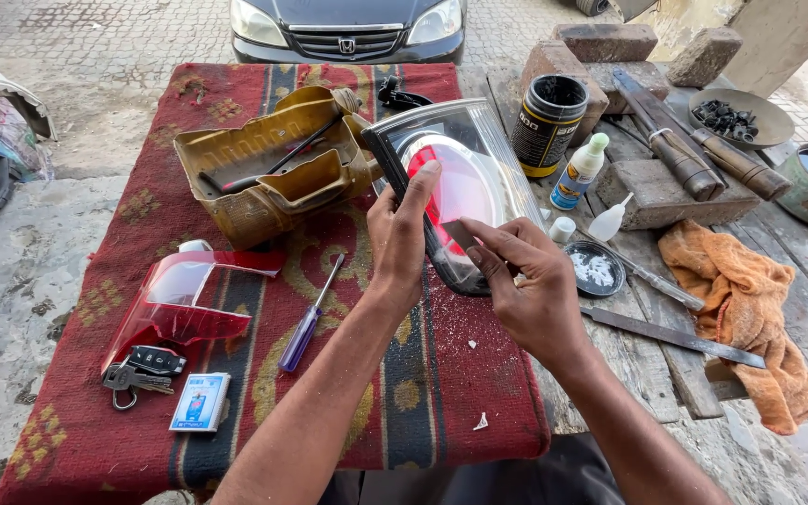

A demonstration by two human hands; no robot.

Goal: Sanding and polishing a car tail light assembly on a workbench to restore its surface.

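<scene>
My left hand [399, 234] grips the near edge of a car tail light [479, 154], a clear lens with a red round inner part, held tilted over the red patterned cloth [236, 374]. Against the light's lower surface, my right hand [530, 285] presses a small flat grey piece [460, 232]. White shavings lie on the cloth under the hands.
On the cloth lie a broken red lens piece [180, 304], a car key with keys [142, 367], a small box [200, 402], a purple-handled screwdriver [309, 323] and a tan plastic housing [268, 164]. To the right are a black can [546, 122], glue bottle [580, 170], lid with white powder [594, 269], long blade [670, 337], orange rag [750, 309] and bricks [605, 42]. A car [348, 28] is parked ahead.
</scene>
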